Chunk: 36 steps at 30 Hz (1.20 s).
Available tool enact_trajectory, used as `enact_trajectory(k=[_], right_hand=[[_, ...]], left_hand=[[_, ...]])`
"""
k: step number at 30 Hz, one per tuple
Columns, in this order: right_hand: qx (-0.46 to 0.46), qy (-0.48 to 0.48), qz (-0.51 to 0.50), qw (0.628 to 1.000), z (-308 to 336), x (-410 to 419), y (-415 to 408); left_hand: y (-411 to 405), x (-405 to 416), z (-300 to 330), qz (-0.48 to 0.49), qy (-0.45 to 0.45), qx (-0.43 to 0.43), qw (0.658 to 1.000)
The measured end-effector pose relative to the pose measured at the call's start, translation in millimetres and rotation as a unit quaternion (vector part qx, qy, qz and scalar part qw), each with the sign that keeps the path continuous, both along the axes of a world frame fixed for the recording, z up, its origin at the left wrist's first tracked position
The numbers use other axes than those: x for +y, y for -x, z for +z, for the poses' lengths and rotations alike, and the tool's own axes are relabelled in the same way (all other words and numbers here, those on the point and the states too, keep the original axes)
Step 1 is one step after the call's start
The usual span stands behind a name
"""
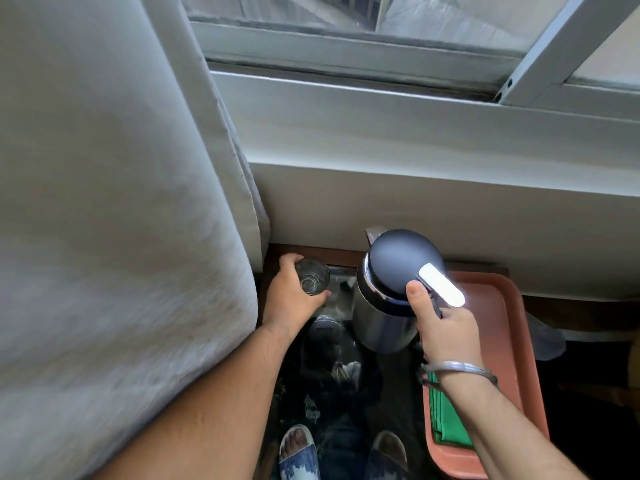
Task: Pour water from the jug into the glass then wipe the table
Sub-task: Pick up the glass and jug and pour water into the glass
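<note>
jug (381,306) lifted, glass (311,277) at table (311,252) edge

Both forearms are bare, with no sleeves in view; the right wrist carries a plain silver metal bangle (457,372); the left wrist wears nothing; on the feet are open-toed slide sandals (299,457) with a mottled blue-and-white strap, toes showing.

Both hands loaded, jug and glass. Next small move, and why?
Probably swing the jug left so its spout comes over the glass, then tip. The right hand holds the jug by its handle, lid on and near upright; the left hand steadies the glass, which looks empty, on the table.
</note>
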State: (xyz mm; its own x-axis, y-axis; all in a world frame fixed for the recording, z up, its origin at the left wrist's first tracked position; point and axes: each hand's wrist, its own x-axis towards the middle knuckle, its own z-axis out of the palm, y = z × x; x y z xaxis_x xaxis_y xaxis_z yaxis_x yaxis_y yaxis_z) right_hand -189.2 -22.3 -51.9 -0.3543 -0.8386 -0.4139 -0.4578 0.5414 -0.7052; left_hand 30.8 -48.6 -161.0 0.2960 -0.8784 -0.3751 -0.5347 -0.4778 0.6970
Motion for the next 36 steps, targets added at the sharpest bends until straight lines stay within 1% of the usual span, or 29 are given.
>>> enact_trajectory(k=[2, 3, 6, 8, 10, 15, 20, 24, 25, 26, 27, 30, 36], right_hand=[[0.002, 0.003, 0.055, 0.998, 28, 11, 11], [0.002, 0.009, 0.091, 0.996, 54, 19, 14], [0.012, 0.043, 0.222, 0.974, 127, 29, 22], [0.046, 0.029, 0.282, 0.958, 169, 35, 34], [0.102, 0.009, 0.321, 0.942, 204, 42, 41], [0.185, -0.026, 0.401, 0.897, 293, 59, 39], [0.260, -0.027, 0.438, 0.860, 344, 71, 39], [0.306, -0.031, 0.470, 0.827, 381, 77, 33], [0.314, -0.028, 0.481, 0.818, 382, 75, 31], [0.338, 0.000, 0.482, 0.809, 402, 91, 34], [0.345, -0.001, 0.490, 0.800, 406, 93, 33], [0.360, -0.014, 0.487, 0.796, 416, 88, 24], [0.391, 0.001, 0.507, 0.768, 436, 89, 21]], left_hand=[[3, 6, 16, 0.007, 0.013, 0.023, 1.000], [5, 14, 28, 0.010, 0.020, 0.036, 0.999], [12, 40, 69, 0.022, 0.048, 0.072, 0.996], [20, 59, 105, 0.030, 0.061, 0.099, 0.993], [26, 77, 141, 0.030, 0.078, 0.121, 0.989], [38, 122, 229, -0.024, 0.100, 0.114, 0.988], [42, 152, 278, -0.037, 0.132, 0.100, 0.986], [46, 168, 303, -0.049, 0.148, 0.094, 0.983], [46, 170, 302, -0.044, 0.143, 0.099, 0.984], [51, 180, 324, -0.050, 0.161, 0.098, 0.981], [52, 184, 326, -0.054, 0.164, 0.101, 0.980], [52, 187, 323, -0.043, 0.160, 0.120, 0.979], [54, 189, 330, -0.041, 0.188, 0.139, 0.971]])
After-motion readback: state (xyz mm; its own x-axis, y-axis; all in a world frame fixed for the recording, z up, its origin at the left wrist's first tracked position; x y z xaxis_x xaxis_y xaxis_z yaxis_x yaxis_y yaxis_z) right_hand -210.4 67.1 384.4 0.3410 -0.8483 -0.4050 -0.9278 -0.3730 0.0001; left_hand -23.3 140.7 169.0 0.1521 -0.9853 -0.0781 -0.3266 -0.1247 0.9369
